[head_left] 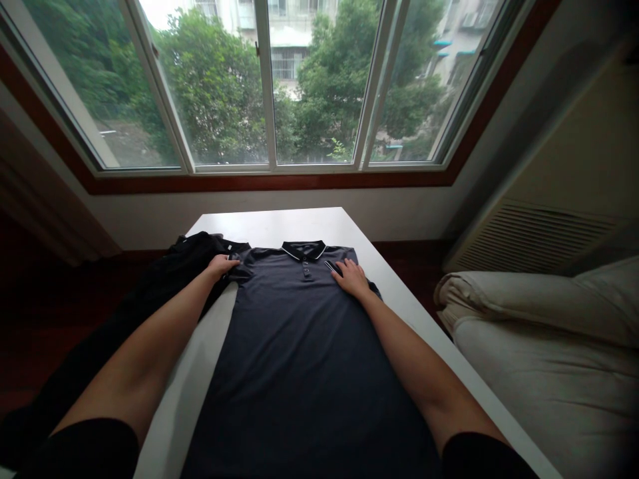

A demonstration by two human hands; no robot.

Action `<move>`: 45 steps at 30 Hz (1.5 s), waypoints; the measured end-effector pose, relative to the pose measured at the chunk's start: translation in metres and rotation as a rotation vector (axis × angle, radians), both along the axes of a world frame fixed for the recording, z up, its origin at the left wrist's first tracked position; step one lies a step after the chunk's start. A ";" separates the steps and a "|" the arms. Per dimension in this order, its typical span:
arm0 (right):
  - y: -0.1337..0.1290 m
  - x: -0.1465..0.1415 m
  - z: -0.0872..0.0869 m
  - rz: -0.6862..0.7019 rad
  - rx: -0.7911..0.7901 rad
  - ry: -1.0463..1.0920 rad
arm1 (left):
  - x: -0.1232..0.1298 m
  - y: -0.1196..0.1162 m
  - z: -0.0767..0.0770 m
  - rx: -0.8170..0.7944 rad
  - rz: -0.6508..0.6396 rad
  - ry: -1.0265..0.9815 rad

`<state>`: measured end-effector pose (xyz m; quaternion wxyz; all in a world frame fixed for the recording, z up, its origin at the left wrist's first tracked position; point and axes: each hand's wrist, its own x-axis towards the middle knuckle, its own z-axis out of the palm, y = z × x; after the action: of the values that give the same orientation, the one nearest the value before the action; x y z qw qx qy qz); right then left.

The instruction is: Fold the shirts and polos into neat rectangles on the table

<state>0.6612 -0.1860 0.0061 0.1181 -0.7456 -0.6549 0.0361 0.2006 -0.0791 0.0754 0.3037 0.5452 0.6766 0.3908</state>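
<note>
A dark grey polo shirt (304,359) lies spread front side up, its black collar (304,251) with white edging pointing away from me. My left hand (222,266) is closed on the shirt's left-side sleeve, fingers pinching the cloth near its cuff. On the opposite side, my right hand (351,277) rests flat with fingers stretched over the shirt's shoulder and chest, beside a white-edged trim. Part of the right-side sleeve is hidden under that hand and wrist.
Beneath the shirt is a white table (319,223). Black clothing (194,266) is heaped along its left edge and hangs over. To the right stands a pale covered sofa (544,346). A window (269,86) and wall lie beyond the table.
</note>
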 end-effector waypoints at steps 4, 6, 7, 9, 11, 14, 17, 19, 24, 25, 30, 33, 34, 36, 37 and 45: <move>0.000 0.001 -0.001 0.001 0.006 0.003 | 0.006 0.005 0.005 0.017 -0.052 -0.032; 0.000 0.001 -0.001 0.000 0.005 0.004 | 0.010 0.010 0.008 0.059 -0.075 -0.044; 0.000 0.000 -0.001 -0.002 0.004 0.003 | 0.012 0.012 0.010 0.077 -0.082 -0.044; 0.000 0.000 0.000 -0.003 0.005 0.002 | 0.017 0.014 0.012 0.100 -0.080 -0.034; 0.000 0.000 0.000 -0.002 0.007 0.001 | 0.024 0.012 0.015 0.122 -0.088 0.048; -0.001 -0.001 0.001 0.000 0.010 -0.002 | 0.042 0.000 0.018 0.174 -0.179 0.288; -0.001 -0.001 0.001 -0.002 0.009 -0.006 | 0.067 -0.021 0.018 0.176 -0.408 0.434; -0.001 -0.001 0.001 -0.001 0.008 -0.008 | 0.083 -0.035 0.014 0.190 -0.580 0.438; -0.001 0.000 0.002 0.007 0.008 -0.007 | 0.106 -0.046 -0.010 0.294 -0.515 0.440; -0.002 -0.001 0.002 0.008 0.007 -0.007 | 0.107 -0.045 -0.016 0.268 -0.490 0.486; -0.004 -0.002 0.005 0.007 0.003 -0.008 | 0.106 -0.036 -0.043 0.162 -0.352 0.721; -0.004 -0.002 0.005 0.007 0.013 -0.004 | 0.109 -0.032 -0.050 0.070 -0.295 0.759; -0.004 -0.002 0.005 0.006 0.016 -0.004 | 0.111 -0.030 -0.050 0.043 -0.293 0.760; -0.004 -0.002 0.004 0.005 0.022 -0.004 | 0.115 -0.025 -0.050 0.013 -0.289 0.761; -0.004 -0.002 0.004 0.005 0.024 -0.005 | 0.117 -0.022 -0.049 0.006 -0.287 0.763; -0.003 -0.002 0.001 0.003 0.032 -0.025 | 0.108 0.015 -0.049 -0.023 -0.321 0.761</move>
<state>0.6592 -0.1894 0.0076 0.1216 -0.7430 -0.6579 0.0167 0.3082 -0.0638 0.0263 0.0948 0.7459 0.6515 0.1013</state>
